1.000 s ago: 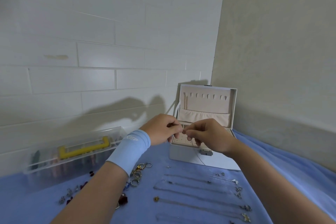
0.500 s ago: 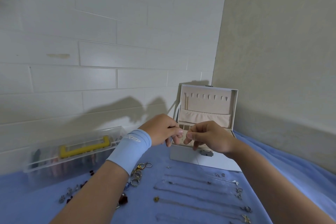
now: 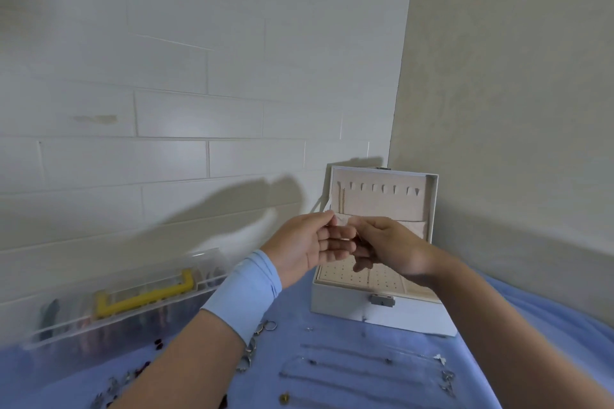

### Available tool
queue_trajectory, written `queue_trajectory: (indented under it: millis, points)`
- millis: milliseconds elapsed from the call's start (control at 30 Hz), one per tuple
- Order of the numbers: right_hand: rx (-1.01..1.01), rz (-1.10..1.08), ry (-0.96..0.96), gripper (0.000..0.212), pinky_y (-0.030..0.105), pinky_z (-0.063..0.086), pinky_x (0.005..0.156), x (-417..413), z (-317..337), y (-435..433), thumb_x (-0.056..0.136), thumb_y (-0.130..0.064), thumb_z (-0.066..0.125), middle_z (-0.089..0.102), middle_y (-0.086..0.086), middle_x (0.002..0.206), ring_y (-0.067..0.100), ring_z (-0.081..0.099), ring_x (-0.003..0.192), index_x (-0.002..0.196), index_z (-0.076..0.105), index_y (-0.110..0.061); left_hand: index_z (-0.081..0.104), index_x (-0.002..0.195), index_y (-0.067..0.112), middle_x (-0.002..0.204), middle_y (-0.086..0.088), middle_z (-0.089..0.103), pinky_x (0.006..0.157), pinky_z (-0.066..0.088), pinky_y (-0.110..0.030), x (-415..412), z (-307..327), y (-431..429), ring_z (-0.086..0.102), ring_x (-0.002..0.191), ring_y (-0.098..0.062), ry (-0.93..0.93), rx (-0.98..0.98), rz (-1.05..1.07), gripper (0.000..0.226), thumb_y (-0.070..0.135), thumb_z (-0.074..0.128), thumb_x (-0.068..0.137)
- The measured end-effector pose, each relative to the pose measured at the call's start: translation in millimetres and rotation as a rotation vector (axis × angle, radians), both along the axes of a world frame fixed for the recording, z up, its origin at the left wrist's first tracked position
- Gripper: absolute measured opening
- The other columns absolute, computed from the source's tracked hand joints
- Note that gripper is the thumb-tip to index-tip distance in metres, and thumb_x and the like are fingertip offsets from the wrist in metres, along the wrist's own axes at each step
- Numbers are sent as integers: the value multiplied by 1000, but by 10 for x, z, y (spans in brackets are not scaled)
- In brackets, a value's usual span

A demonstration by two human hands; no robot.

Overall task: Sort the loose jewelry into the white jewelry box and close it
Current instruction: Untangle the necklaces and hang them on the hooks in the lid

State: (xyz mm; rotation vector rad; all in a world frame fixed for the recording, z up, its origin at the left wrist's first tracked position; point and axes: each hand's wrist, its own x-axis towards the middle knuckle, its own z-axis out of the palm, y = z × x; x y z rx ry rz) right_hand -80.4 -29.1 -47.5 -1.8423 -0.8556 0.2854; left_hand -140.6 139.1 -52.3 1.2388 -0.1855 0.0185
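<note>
White jewelry box (image 3: 382, 309) stands open on a blue-clothed table (image 3: 332, 335), a thin chain hanging inside its lid. Left hand (image 3: 309, 251) and right hand (image 3: 395, 251) meet before it, pinching something too small to identify. Loose silver chains (image 3: 358, 372) lie nearby; a clear plastic case (image 3: 126, 305) sits along the white tiled wall (image 3: 199, 109).

No legible text, seemingly.

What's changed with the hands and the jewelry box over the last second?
Both hands have lifted from over the tray toward the lid's hooks; the left hand has turned palm-up and opened, while the right hand keeps pinching a thin chain. The white jewelry box stays open, and the necklaces are unmoved.
</note>
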Motion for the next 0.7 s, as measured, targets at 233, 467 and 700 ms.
queue_trajectory:
  millis: [233, 467, 700]
  points:
    - [66, -148, -68, 36, 34, 50, 77, 344, 368, 143, 107, -31, 44, 63, 2, 84, 17, 57, 77, 84, 61, -10, 49, 73, 12, 82, -6, 60, 68, 54, -27, 411, 295, 141, 57, 72, -18, 10, 59, 64, 28, 14, 45, 100]
    - [239, -108, 211, 34, 34, 48, 66, 715, 724, 231, 108, -24, 37, 51, 4, 62, 22, 49, 58, 77, 48, -15, 46, 73, 12, 74, -11, 67, 59, 58, -32, 777, 575, 249, 62, 59, -21, 39, -90, -46, 28, 15, 43, 100]
    - [214, -222, 271, 32, 27, 25, 47, 1221, 709, 157, 107, -33, 42, 21, -4, 59, 15, 15, 50, 77, 43, -20, 47, 80, 16, 57, 4, 37, 45, 20, -21, 1235, 612, 247, 26, 44, -10, 20, 484, 124, 20, 23, 54, 96]
